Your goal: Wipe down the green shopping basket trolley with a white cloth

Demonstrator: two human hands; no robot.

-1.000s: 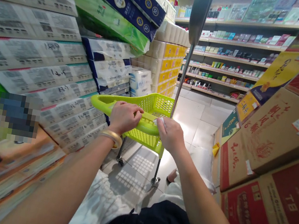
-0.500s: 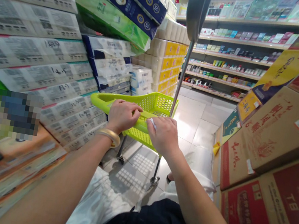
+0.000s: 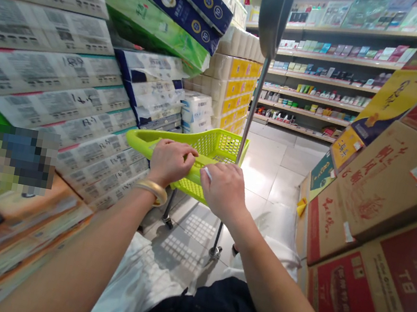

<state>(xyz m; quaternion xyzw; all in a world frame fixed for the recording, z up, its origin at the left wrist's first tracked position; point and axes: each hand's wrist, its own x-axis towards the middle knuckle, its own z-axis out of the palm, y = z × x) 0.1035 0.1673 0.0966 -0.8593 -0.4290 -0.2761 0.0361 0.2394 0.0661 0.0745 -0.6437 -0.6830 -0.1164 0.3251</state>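
A lime-green plastic shopping cart (image 3: pixel 223 145) stands on thin metal legs in a narrow store aisle in front of me. My left hand (image 3: pixel 170 160), with a gold bangle on its wrist, is closed over the cart's handle bar. Just to its right, my right hand (image 3: pixel 224 190) rests on the same bar with its fingers curled round a small white piece, perhaps paper or cloth. A grey metal pole (image 3: pixel 255 99) rises from the cart's right side.
Stacked packs of tissue and paper rolls (image 3: pixel 81 101) crowd the left side. Red and brown cardboard boxes (image 3: pixel 385 208) wall in the right. Shelves of small goods (image 3: pixel 316 94) run across the far end beyond a shiny tiled floor (image 3: pixel 270 172).
My right hand has slid left along the cart's bar, closer to my left hand. The cart and view shifted slightly; my left hand kept its hold.
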